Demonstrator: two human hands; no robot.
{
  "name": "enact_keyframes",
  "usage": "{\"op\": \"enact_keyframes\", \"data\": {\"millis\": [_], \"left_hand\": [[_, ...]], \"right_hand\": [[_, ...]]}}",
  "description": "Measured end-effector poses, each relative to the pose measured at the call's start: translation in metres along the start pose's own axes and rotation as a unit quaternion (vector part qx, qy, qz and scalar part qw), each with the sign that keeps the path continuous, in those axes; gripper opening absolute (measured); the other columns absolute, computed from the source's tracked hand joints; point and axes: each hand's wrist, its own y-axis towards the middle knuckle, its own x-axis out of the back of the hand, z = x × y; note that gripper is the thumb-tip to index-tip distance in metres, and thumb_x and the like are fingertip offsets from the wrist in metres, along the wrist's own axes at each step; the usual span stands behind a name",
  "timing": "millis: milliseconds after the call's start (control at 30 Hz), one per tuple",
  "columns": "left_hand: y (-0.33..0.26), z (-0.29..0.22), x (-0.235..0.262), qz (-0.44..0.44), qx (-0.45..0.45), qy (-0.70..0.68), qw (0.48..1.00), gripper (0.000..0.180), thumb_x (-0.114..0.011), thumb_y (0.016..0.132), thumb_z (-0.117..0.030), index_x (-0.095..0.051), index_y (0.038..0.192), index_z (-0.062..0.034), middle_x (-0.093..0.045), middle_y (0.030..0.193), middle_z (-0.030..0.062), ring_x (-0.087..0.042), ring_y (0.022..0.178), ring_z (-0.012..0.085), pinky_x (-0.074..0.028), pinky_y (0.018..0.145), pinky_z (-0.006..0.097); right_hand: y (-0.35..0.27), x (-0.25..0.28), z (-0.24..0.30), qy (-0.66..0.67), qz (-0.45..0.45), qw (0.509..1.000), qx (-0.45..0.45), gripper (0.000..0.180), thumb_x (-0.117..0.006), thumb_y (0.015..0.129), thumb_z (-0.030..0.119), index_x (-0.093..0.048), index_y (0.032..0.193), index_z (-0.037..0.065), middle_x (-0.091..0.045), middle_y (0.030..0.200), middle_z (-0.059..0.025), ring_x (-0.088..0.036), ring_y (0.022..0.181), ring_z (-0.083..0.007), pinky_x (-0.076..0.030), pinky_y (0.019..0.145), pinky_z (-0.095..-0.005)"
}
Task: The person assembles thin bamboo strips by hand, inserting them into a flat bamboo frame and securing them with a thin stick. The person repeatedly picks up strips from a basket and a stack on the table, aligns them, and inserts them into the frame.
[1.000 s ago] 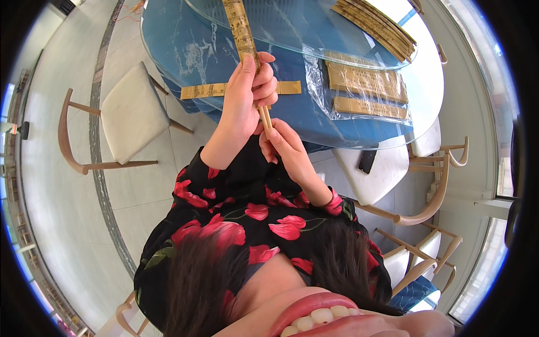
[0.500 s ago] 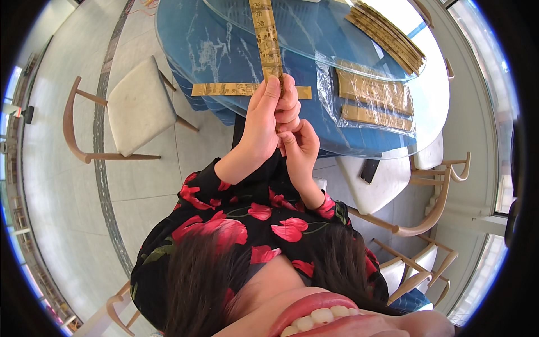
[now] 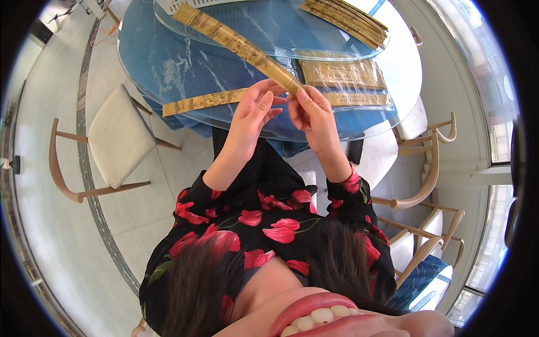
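Pale floor tiles (image 3: 67,236) surround a blue counter (image 3: 168,67) topped with a round glass plate (image 3: 269,28). A long yellow strip bundle (image 3: 236,42) is held above the counter's near edge, slanting up and to the left over the glass. Its near end is pinched by the right hand (image 3: 314,115), whose fingers are closed on it. The left hand (image 3: 252,115) is raised just beside it, fingers loosely spread, with the fingertips touching the same end. A single strip (image 3: 205,101) lies flat on the counter below the hands. Wrapped packs (image 3: 342,73) are seen to the right, and a further stack (image 3: 348,19) at the far edge. A cushioned chair (image 3: 112,137) stands at the left, wooden chairs (image 3: 426,185) at the right.
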Motion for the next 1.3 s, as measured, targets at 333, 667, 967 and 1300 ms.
{"op": "enact_keyframes", "data": {"millis": [333,667,967,1300], "left_hand": [[-0.047,-0.005,0.035,0.003,-0.005,0.11,0.994,0.032,-0.054,0.109,-0.03,-0.061,0.125,-0.0021,-0.065,0.118,0.0078,-0.061,0.107,0.014,-0.047,0.102,0.032],[-0.015,-0.041,0.06,0.021,-0.06,0.211,0.975,0.015,-0.062,0.103,-0.007,-0.065,0.115,0.0005,-0.067,0.11,0.0057,-0.066,0.104,0.0143,-0.052,0.096,0.03],[0.181,-0.216,0.141,-0.218,-0.496,0.671,0.505,0.009,-0.074,0.089,-0.014,-0.077,0.096,-0.0105,-0.073,0.094,0.0006,-0.064,0.088,0.0193,-0.053,0.08,0.034],[0.248,-0.281,0.192,-0.095,-0.37,0.852,0.358,0.024,-0.072,0.09,-0.02,-0.072,0.112,-0.0111,-0.07,0.104,0.0064,-0.065,0.095,0.0282,-0.051,0.091,0.044]], "right_hand": [[0.18,0.227,0.126,-0.197,-0.105,0.975,0.017,0.025,-0.057,0.108,0.025,-0.057,0.09,0.008,-0.056,0.073,-0.001,-0.044,0.056,-0.0042,-0.028,0.043,-0.0184],[0.208,0.193,0.083,-0.196,-0.322,0.898,0.227,0.033,-0.058,0.101,0.007,-0.057,0.133,0.002,-0.071,0.098,-0.0069,-0.063,0.079,-0.0084,-0.047,0.064,-0.0219],[0.143,0.024,0.021,-0.346,-0.065,0.848,0.397,0.024,-0.056,0.1,-0.001,-0.064,0.121,0.003,-0.066,0.092,-0.0052,-0.062,0.081,-0.0139,-0.05,0.073,-0.0266],[0.139,0.031,0.022,-0.417,-0.033,0.821,0.389,0.025,-0.055,0.097,-0.004,-0.068,0.117,0.003,-0.066,0.093,-0.0085,-0.066,0.083,-0.0195,-0.052,0.071,-0.03]]}}
